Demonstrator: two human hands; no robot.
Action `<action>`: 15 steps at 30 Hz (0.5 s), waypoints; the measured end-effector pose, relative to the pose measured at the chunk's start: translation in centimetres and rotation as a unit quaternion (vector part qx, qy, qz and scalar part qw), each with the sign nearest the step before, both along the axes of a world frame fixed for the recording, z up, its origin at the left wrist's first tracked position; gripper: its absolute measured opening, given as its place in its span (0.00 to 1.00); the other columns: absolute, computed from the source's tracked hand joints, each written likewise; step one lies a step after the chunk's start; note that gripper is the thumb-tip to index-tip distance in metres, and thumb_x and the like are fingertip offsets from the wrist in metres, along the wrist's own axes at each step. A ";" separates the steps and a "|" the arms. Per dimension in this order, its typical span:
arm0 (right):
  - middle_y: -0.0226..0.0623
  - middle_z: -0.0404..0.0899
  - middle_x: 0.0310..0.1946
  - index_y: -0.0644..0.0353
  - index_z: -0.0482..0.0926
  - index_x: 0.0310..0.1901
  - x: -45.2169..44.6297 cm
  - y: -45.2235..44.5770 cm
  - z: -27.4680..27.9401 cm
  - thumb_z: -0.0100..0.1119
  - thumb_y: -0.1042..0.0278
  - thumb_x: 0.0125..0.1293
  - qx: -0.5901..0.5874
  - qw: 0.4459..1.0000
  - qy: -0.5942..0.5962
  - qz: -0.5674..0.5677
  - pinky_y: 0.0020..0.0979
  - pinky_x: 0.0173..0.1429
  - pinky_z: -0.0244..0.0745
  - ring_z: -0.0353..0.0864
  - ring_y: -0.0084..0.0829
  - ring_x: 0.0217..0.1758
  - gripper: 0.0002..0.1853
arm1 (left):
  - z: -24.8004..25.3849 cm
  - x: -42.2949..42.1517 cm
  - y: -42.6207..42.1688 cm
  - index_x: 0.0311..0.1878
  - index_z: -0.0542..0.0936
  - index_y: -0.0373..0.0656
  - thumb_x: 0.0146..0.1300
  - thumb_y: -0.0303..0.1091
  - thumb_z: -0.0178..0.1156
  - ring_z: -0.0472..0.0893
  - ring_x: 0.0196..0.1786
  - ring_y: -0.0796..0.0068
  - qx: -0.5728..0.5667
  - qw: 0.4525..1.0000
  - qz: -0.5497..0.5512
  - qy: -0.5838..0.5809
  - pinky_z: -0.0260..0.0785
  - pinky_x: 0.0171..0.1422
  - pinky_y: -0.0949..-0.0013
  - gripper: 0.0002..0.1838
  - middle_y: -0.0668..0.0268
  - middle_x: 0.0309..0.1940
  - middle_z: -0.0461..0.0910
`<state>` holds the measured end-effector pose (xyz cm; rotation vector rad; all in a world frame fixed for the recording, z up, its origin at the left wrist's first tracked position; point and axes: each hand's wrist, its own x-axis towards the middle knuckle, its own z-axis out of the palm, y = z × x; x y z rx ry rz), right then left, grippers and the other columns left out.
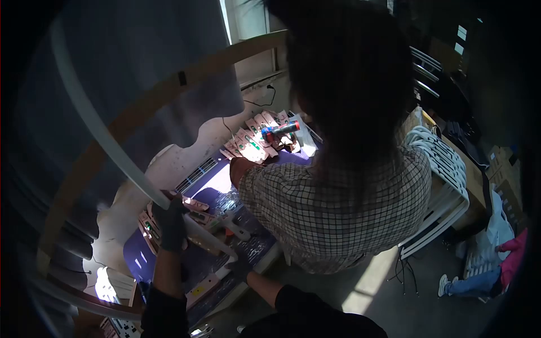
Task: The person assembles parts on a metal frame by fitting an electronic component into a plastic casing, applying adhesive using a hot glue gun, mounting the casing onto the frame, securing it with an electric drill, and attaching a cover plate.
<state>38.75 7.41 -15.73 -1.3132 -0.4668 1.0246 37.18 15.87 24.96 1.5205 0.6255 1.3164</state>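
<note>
A long white curved tube (107, 138) arcs from the upper left down across the table to my hands. My left hand (169, 222), in a dark glove, is wrapped round the tube partway along. My right hand (240, 267), also gloved, is closed at the tube's lower end, with its fingertips partly hidden. Beside my left hand lie pink pieces with green marks (147, 228). A flat white piece with a rounded end (239, 230) rests on the purple tabletop (287, 156), just above my right hand.
A person in a checked shirt (338, 219) stands close at the right. Past them lie pink pieces (248, 145) and a red-and-black handheld tool (282, 130). White bent tubes (439, 160) are stacked at right. A brown curved strip (214, 56) crosses the upper left.
</note>
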 end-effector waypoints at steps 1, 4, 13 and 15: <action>0.38 0.75 0.53 0.57 0.64 0.67 -0.1 -2.2 2.3 0.74 0.68 0.54 -0.029 0.999 -0.039 0.000 0.35 0.52 0.79 0.78 0.34 0.52 0.39 | 1.1 -0.1 -2.8 0.37 0.71 0.41 0.60 0.28 0.61 0.76 0.24 0.76 -0.006 1.000 -0.015 -0.003 0.69 0.31 0.73 0.08 0.67 0.23 0.71; 0.34 0.79 0.43 0.58 0.71 0.60 0.8 -4.7 5.0 0.74 0.68 0.54 -0.113 0.981 0.108 0.117 0.31 0.38 0.80 0.81 0.28 0.41 0.32 | 3.7 -1.1 -8.9 0.38 0.69 0.40 0.60 0.27 0.59 0.75 0.24 0.77 -0.027 0.998 0.036 -0.033 0.71 0.32 0.74 0.08 0.69 0.22 0.70; 0.34 0.83 0.37 0.58 0.80 0.51 3.5 -5.6 18.7 0.72 0.60 0.57 -0.093 0.963 -0.027 0.251 0.30 0.35 0.76 0.82 0.26 0.36 0.21 | 15.8 -6.0 -18.8 0.45 0.70 0.37 0.64 0.31 0.59 0.74 0.28 0.78 0.153 0.986 0.067 -0.020 0.71 0.38 0.72 0.11 0.67 0.23 0.71; 0.37 0.83 0.41 0.59 0.81 0.51 1.1 -4.1 17.4 0.71 0.58 0.58 -0.053 0.967 -0.076 0.239 0.34 0.45 0.77 0.82 0.28 0.43 0.22 | 16.4 -9.8 -19.8 0.46 0.72 0.36 0.65 0.31 0.58 0.74 0.29 0.77 0.158 0.978 0.123 -0.062 0.71 0.39 0.71 0.11 0.67 0.23 0.72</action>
